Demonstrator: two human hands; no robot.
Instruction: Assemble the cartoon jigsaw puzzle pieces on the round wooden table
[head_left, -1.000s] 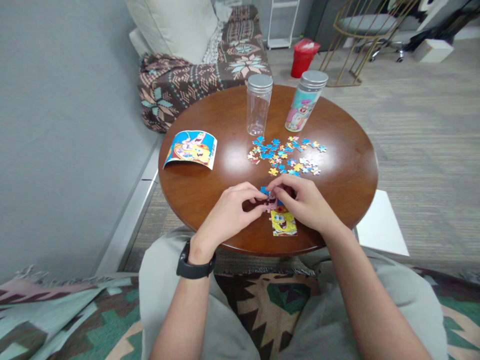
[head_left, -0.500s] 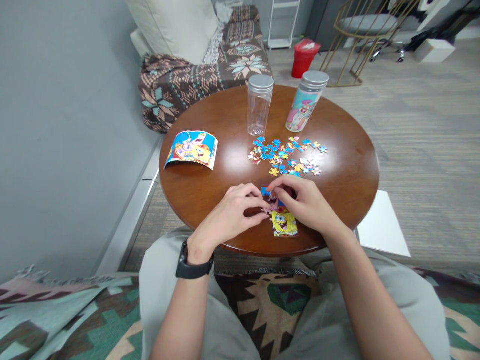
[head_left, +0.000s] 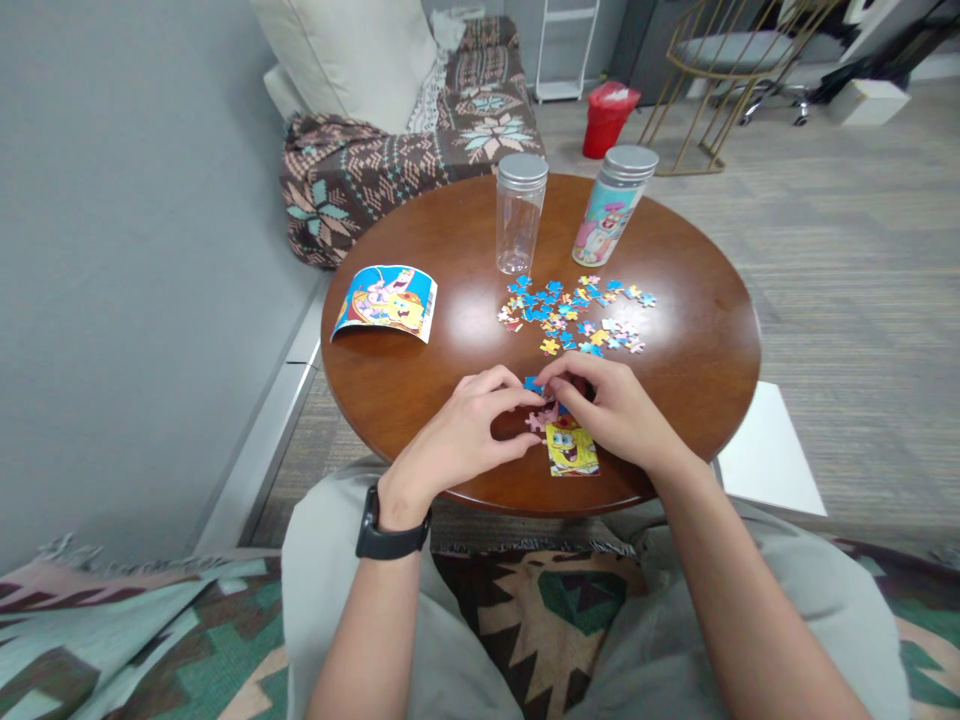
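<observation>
In front of me on the table lies a partly joined jigsaw puzzle (head_left: 573, 449), with a yellow cartoon face at its near end and pink and blue pieces farther up. My left hand (head_left: 480, 420) rests at its left side, thumb and index finger apart, the fingertips touching the pink part. My right hand (head_left: 607, 400) bends over the upper part with thumb and fingers pinched together on a puzzle piece, which they mostly cover. Beyond both hands, loose puzzle pieces (head_left: 553, 312), blue, yellow and pink, are scattered.
On the round wooden table (head_left: 450, 240) stand a clear jar (head_left: 517, 225) with a silver lid and a printed jar (head_left: 609, 215). A curved picture sheet (head_left: 386, 300) lies at the left. A red bin (head_left: 609, 120) is on the floor beyond.
My left fingers have opened a little wider, the thumb showing more of the pink pieces. The right hand stays over the upper part, almost unmoved. The view has shifted slightly.
</observation>
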